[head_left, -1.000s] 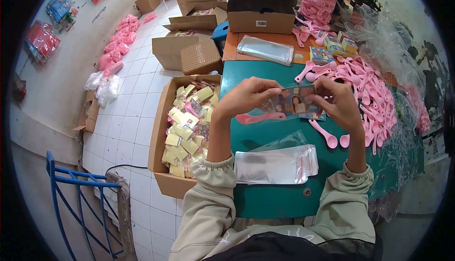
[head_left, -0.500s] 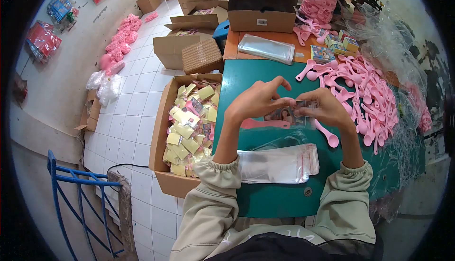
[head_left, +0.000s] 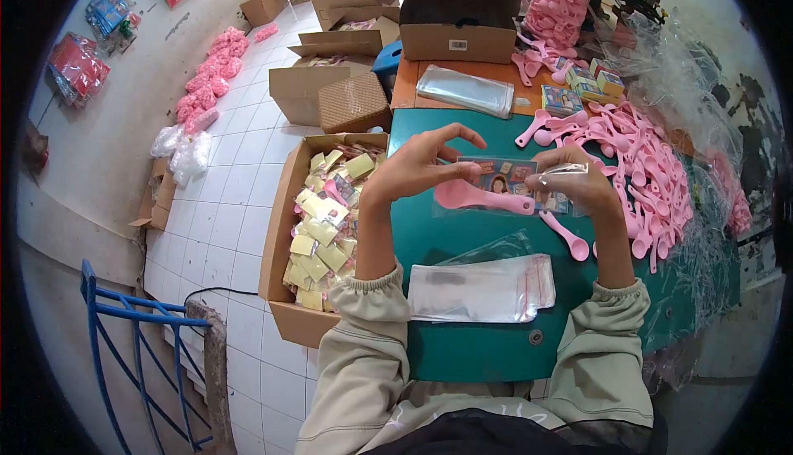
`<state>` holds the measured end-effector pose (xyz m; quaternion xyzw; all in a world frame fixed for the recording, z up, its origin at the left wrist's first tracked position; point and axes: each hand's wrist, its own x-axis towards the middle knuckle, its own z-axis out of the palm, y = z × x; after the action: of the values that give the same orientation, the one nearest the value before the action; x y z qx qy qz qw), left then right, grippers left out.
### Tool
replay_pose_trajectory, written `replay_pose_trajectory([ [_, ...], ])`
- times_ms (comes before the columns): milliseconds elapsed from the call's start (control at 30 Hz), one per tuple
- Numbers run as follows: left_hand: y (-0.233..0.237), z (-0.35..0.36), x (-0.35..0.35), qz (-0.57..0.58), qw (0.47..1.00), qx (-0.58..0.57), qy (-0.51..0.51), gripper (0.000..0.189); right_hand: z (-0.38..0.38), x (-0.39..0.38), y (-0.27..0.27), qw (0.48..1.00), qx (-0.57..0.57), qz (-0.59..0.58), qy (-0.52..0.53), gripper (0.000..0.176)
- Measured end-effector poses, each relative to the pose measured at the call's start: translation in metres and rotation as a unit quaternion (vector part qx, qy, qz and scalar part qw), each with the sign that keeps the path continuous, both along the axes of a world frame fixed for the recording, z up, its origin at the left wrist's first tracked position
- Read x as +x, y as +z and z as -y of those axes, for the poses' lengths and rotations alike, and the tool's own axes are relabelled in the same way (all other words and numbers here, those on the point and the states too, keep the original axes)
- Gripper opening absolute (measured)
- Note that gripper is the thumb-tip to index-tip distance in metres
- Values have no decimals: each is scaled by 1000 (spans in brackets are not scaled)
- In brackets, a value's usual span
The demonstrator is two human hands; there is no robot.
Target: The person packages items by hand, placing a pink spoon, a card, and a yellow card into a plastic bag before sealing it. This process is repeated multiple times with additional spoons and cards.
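Note:
My left hand (head_left: 425, 164) pinches the left end of a clear plastic bag with a printed card (head_left: 505, 176) inside. A pink spoon (head_left: 483, 197) lies along the card's lower edge, bowl to the left, seemingly in the same bag. Around the bag's right end my right hand (head_left: 578, 176) is closed. Just below, another pink spoon (head_left: 565, 235) rests on the green table (head_left: 462, 348). A stack of clear bags (head_left: 475, 291) lies nearer to me, with one bag's film raised at its back edge.
Left of the table stands a carton (head_left: 301, 323) of packed items. A heap of pink spoons (head_left: 652, 174) covers the right side. Farther back are card packs (head_left: 562, 100), more clear bags (head_left: 465, 89) and an open brown box (head_left: 458, 38). Loose plastic film lies far right.
The bag with card and spoon has been raised and spread between my hands, showing more of the card. My left hand has shifted left.

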<state>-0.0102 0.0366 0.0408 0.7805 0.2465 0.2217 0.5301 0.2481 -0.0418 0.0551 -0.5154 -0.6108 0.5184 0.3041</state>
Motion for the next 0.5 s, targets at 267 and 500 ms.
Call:
replay_pose_trajectory([
  [267, -47, 15, -6, 137, 976, -102, 135, 46, -14, -2, -26, 979, 185, -9, -90, 20],
  [500, -81, 61, 11, 212, 896, -367, 132, 64, -7, -40, -52, 932, 297, 205, -17, 28],
])
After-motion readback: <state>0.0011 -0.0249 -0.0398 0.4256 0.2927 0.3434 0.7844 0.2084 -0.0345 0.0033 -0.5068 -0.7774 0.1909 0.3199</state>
